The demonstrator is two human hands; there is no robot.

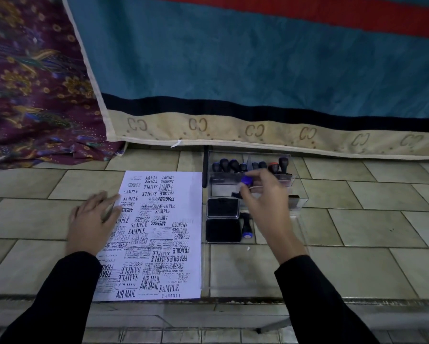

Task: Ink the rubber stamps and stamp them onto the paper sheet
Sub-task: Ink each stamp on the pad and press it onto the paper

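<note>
A teal blanket (pixel 258 58) with a beige border hangs behind the table (pixel 357 232), close against a clear plastic box (pixel 299 192) where about eight round-handled stamps (pixel 233 165) stand upright in a row. The right hand (pixel 265 202) pinches a blue-capped stamp (pixel 245 180) over the box, and one more stamp (pixel 246 227) lies beside two black square ink pads (pixel 223 230). The left hand (pixel 91 219) lies flat with fingers spread on the left edge of the paper sheet (pixel 193 194), which is crowded with black prints.

Bare counter (pixel 357 269) lying open right of ink pads (pixel 223 229), clear box (pixel 298 184) walls and upright stamps (pixel 233 165) blocking the rear, blanket (pixel 258 70) hanging close behind.
</note>
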